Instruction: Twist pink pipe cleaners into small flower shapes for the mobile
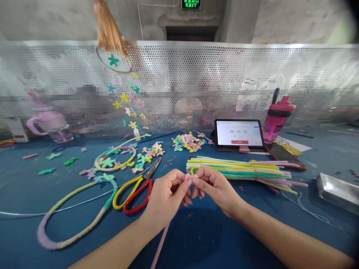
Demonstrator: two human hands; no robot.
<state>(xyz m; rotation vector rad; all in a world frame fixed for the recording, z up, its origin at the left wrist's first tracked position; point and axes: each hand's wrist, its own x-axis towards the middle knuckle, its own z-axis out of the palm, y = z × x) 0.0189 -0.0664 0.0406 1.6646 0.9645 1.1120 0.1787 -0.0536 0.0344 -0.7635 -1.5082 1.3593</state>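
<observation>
Both hands meet over the middle of the blue table, fingertips pinched together. My left hand (171, 192) grips a pink pipe cleaner (160, 244), whose straight tail hangs down toward the near edge. My right hand (214, 186) pinches the bent pink end of it between thumb and forefinger. Part of the bend is hidden by the fingers. Left of my left hand lie scissors (137, 200) with red and yellow handles. Just beyond my right hand is a bundle of coloured pipe cleaners (238, 168).
A fuzzy multicoloured hoop (75, 239) lies at left, with a smaller ring (97, 164) behind it. Pipe-cleaner flowers (187, 142) are heaped farther back. A tablet (239, 132), a phone (286, 156), a pink bottle (276, 121) and a metal box (338, 190) stand or lie at right.
</observation>
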